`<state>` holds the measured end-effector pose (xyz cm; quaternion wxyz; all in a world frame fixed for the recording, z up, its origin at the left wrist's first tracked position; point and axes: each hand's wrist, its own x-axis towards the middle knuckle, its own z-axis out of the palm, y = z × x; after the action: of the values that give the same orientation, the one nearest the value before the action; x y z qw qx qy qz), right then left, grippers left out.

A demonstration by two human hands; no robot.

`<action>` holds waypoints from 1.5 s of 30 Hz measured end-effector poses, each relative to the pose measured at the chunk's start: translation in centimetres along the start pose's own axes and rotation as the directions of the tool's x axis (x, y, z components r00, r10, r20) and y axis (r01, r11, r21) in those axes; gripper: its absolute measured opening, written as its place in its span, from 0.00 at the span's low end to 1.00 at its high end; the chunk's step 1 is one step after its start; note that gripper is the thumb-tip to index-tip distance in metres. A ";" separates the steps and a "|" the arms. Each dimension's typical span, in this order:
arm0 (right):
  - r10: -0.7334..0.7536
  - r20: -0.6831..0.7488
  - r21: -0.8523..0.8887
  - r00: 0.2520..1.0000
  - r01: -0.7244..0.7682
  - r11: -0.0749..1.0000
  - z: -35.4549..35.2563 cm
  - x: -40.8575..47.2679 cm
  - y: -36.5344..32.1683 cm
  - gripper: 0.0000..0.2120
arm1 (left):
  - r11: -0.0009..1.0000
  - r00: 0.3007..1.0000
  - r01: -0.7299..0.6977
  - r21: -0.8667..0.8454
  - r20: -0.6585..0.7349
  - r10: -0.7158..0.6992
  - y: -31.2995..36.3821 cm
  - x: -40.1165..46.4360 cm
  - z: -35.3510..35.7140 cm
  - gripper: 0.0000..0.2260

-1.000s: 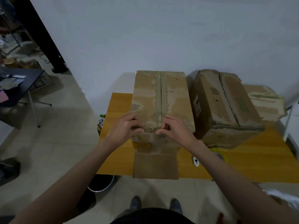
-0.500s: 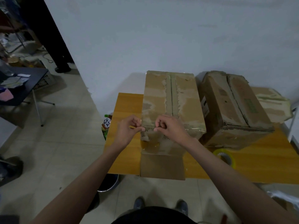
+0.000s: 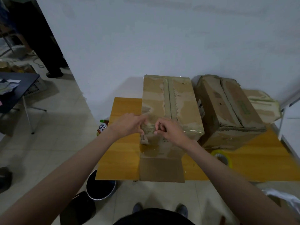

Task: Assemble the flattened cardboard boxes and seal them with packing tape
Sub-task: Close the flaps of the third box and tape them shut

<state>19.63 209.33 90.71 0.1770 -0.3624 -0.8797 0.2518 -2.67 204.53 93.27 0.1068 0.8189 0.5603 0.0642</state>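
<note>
A worn cardboard box is stood on the wooden table, its long top running away from the camera and its near end flap folded down flat over the table's front edge. A strip of clear packing tape is laid across the box's near top edge. The left hand is placed at the box's near left corner, with the fingers stretched out flat against the cardboard and the thumb pressed on the corner. The right hand is set at the middle of the same edge, its fingers curled and the tape pinched between thumb and fingertips. A second cardboard box, already closed, is stood just beside the first on the right, with flattened cardboard lying behind it. A roll of packing tape is seen on the table near the right forearm. A dark bucket is placed on the tiled floor under the table's left corner.
</note>
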 end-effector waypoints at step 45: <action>0.083 -0.521 -0.163 0.849 -0.195 0.967 -4.0 -9.8 9.5 0.03 | 0.995 0.847 -0.103 -0.018 -0.525 0.078 8.1 4.9 8.6 0.12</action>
<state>33.42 209.25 87.28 0.3455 -0.4956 -0.7942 0.0649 8.41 205.35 86.89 -0.0343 0.7932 0.5275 0.3025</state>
